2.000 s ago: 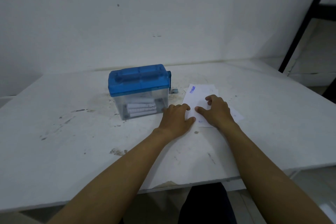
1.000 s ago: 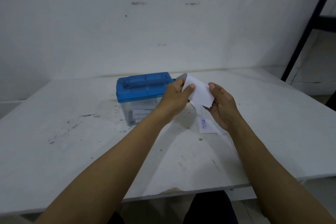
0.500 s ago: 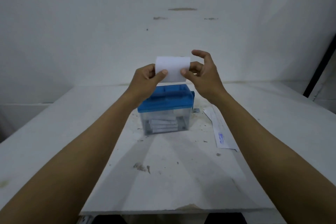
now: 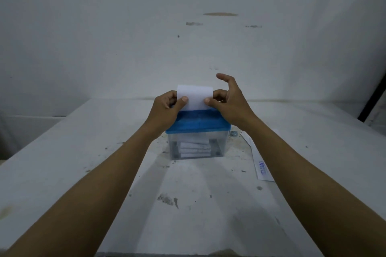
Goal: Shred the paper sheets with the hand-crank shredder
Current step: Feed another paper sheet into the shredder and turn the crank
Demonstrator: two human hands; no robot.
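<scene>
The hand-crank shredder (image 4: 197, 125) has a blue lid and a clear bin holding white paper strips; it stands mid-table. A small white paper sheet (image 4: 195, 96) is held upright over the lid, its lower edge at the lid's top. My left hand (image 4: 167, 107) pinches the sheet's left edge and my right hand (image 4: 226, 101) pinches its right edge, the other right fingers spread upward. The crank is hidden behind my right wrist.
More white paper with blue print (image 4: 260, 165) lies on the table right of the shredder, partly under my right forearm. The white table (image 4: 83, 152) is scuffed and stained. A white wall stands close behind; a black post (image 4: 373, 98) rises at far right.
Both hands lifted one sheet off the pile at the right, carried it left over the shredder, and have since lowered it onto the blue lid.
</scene>
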